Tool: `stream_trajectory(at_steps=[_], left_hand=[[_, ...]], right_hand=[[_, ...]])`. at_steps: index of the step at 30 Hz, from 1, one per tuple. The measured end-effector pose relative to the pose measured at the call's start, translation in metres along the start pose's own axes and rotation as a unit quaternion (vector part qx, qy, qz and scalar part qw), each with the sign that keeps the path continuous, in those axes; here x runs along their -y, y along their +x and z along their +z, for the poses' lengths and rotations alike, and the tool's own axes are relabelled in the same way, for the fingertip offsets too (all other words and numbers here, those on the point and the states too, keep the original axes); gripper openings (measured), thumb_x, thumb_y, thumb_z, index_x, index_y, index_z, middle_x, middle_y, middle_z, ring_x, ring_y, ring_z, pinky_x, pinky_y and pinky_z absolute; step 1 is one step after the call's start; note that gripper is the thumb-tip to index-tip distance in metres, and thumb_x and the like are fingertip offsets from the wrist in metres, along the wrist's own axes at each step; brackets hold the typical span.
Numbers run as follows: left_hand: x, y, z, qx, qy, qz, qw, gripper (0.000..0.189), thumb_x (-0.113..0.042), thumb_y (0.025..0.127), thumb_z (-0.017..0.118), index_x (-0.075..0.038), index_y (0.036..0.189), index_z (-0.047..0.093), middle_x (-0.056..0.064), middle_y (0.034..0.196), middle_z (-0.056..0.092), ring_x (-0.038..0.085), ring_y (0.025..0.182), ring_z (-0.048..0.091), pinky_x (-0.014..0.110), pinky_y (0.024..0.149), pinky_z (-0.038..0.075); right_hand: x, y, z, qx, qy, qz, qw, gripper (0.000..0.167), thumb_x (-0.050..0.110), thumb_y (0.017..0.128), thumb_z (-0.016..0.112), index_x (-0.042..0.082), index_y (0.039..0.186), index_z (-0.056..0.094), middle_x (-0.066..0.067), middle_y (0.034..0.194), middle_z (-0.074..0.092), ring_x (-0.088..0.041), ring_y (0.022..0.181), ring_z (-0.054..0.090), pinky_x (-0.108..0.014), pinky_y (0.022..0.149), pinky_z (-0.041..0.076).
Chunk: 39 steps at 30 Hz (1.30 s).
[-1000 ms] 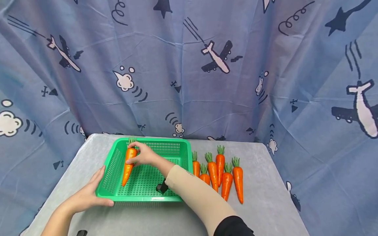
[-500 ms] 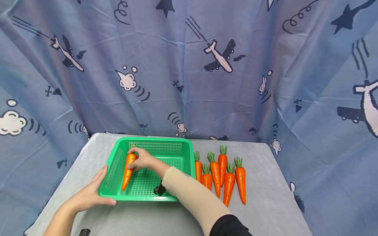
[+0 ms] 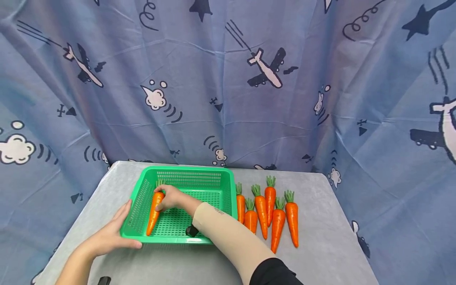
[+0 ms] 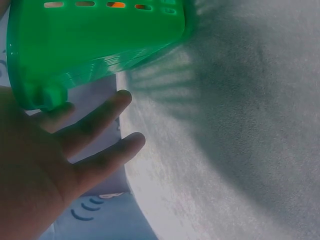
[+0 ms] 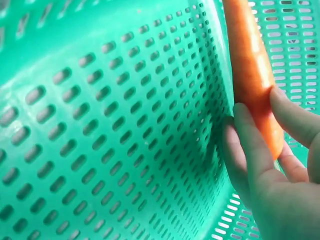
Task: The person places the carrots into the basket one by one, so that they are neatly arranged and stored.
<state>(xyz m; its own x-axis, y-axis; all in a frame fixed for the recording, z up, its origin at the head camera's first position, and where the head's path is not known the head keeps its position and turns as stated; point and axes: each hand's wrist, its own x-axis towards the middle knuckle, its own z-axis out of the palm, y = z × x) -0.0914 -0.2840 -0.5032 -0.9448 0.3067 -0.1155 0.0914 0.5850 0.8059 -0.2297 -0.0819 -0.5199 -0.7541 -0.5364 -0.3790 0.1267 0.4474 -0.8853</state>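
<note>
I pinch a carrot [image 3: 154, 215] in the right hand's [image 3: 174, 197] fingers, green basket [image 3: 167, 240] around them, left hand [image 3: 109, 237] spread wide at its corner.

In my right hand [image 3: 171, 197], the carrot [image 3: 153, 217] is orange, green-topped, like the carrots [image 3: 279, 227] to that hand's right. The slotted basket [image 3: 178, 240] by my left hand [image 3: 111, 234] is green, the table [image 3: 320, 237] beneath both pale grey; beyond them, the blue curtain [image 3: 185, 59] carries dark-and-white planes [image 3: 266, 70], dark stars [image 3: 201, 8] and white clouds [image 3: 16, 149].
</note>
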Motion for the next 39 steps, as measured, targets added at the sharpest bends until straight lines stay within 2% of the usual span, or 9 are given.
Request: stream_trajectory(at_steps=[4, 12, 16, 20, 26, 31, 34, 36, 39], left_hand=[[0.002, 0.002, 0.002, 0.004, -0.008, 0.0, 1.0, 0.132, -0.019, 0.073, 0.089, -0.006, 0.162, -0.008, 0.031, 0.165, -0.004, 0.058, 0.145, 0.006, 0.077, 0.103, 0.023], [-0.001, 0.003, 0.001, 0.005, -0.008, 0.003, 1.0, 0.132, -0.019, 0.073, 0.089, -0.006, 0.162, -0.008, 0.032, 0.165, -0.004, 0.059, 0.145, 0.006, 0.078, 0.103, 0.023], [-0.003, 0.005, 0.0, 0.009, -0.007, 0.004, 0.9999, 0.132, -0.019, 0.073, 0.089, -0.005, 0.161, -0.008, 0.032, 0.165, -0.004, 0.059, 0.145, 0.006, 0.078, 0.103, 0.023], [-0.004, 0.007, 0.0, 0.01, -0.008, 0.005, 0.9999, 0.132, -0.019, 0.073, 0.089, -0.004, 0.161, -0.008, 0.032, 0.164, -0.004, 0.059, 0.145, 0.005, 0.078, 0.103, 0.022], [-0.006, 0.005, 0.002, 0.005, -0.006, 0.006, 0.9999, 0.132, -0.019, 0.072, 0.089, -0.003, 0.161, -0.007, 0.033, 0.164, -0.003, 0.059, 0.144, 0.007, 0.078, 0.103, 0.021], [-0.003, 0.003, 0.003, 0.0, -0.003, 0.008, 1.0, 0.132, -0.019, 0.072, 0.089, -0.003, 0.161, -0.007, 0.034, 0.163, -0.002, 0.06, 0.144, 0.008, 0.078, 0.102, 0.021], [-0.002, 0.002, 0.002, -0.004, 0.0, 0.012, 0.9999, 0.132, -0.018, 0.072, 0.089, -0.004, 0.161, -0.007, 0.035, 0.163, -0.002, 0.06, 0.143, 0.009, 0.078, 0.102, 0.022], [-0.001, 0.001, 0.002, -0.006, 0.005, 0.012, 0.9999, 0.132, -0.018, 0.071, 0.089, -0.005, 0.162, -0.006, 0.034, 0.164, 0.0, 0.059, 0.143, 0.01, 0.074, 0.104, 0.023], [0.0, 0.0, 0.003, -0.009, 0.007, 0.01, 0.9999, 0.131, -0.019, 0.072, 0.089, -0.007, 0.162, -0.005, 0.031, 0.165, 0.0, 0.057, 0.145, 0.01, 0.051, 0.115, 0.026]], right_hand=[[-0.002, -0.002, 0.0, 0.003, -0.025, 0.013, 0.9996, 0.064, -0.008, 0.082, 0.078, 0.016, 0.138, 0.059, -0.01, 0.11, 0.06, -0.022, 0.085, 0.064, -0.042, 0.072, 0.06], [-0.005, -0.002, -0.002, 0.012, -0.1, -0.002, 0.9949, 0.066, 0.009, 0.086, 0.081, 0.025, 0.145, 0.055, -0.005, 0.123, 0.06, -0.015, 0.084, 0.063, -0.037, 0.065, 0.06], [-0.004, -0.003, -0.006, 0.015, -0.114, -0.01, 0.9933, 0.068, 0.012, 0.085, 0.082, 0.025, 0.146, 0.055, -0.006, 0.126, 0.06, -0.019, 0.083, 0.066, -0.037, 0.064, 0.06], [0.0, -0.005, -0.013, 0.018, -0.107, -0.012, 0.994, 0.066, 0.013, 0.085, 0.082, 0.024, 0.144, 0.057, -0.01, 0.128, 0.06, -0.023, 0.087, 0.068, -0.038, 0.066, 0.06], [0.011, -0.012, -0.033, 0.032, -0.072, -0.008, 0.9968, 0.062, 0.016, 0.086, 0.082, 0.025, 0.143, 0.059, -0.02, 0.146, 0.049, -0.028, 0.105, 0.066, -0.046, 0.079, 0.059], [0.021, -0.021, -0.052, 0.051, -0.034, -0.031, 0.9977, 0.061, 0.017, 0.087, 0.081, 0.023, 0.144, 0.059, -0.022, 0.152, 0.047, -0.026, 0.124, 0.059, -0.051, 0.087, 0.057], [0.025, -0.027, -0.058, 0.056, -0.018, -0.044, 0.9973, 0.056, 0.017, 0.087, 0.081, 0.025, 0.14, 0.062, -0.02, 0.151, 0.049, -0.026, 0.125, 0.059, -0.051, 0.087, 0.057], [0.027, -0.032, -0.061, 0.055, -0.019, -0.053, 0.9969, 0.053, 0.019, 0.087, 0.081, 0.028, 0.137, 0.064, -0.016, 0.149, 0.052, -0.022, 0.124, 0.059, -0.046, 0.085, 0.058], [0.031, -0.04, -0.064, 0.05, -0.016, -0.071, 0.9961, 0.053, 0.02, 0.086, 0.082, 0.031, 0.135, 0.065, -0.012, 0.143, 0.058, -0.018, 0.115, 0.064, -0.041, 0.079, 0.059]])
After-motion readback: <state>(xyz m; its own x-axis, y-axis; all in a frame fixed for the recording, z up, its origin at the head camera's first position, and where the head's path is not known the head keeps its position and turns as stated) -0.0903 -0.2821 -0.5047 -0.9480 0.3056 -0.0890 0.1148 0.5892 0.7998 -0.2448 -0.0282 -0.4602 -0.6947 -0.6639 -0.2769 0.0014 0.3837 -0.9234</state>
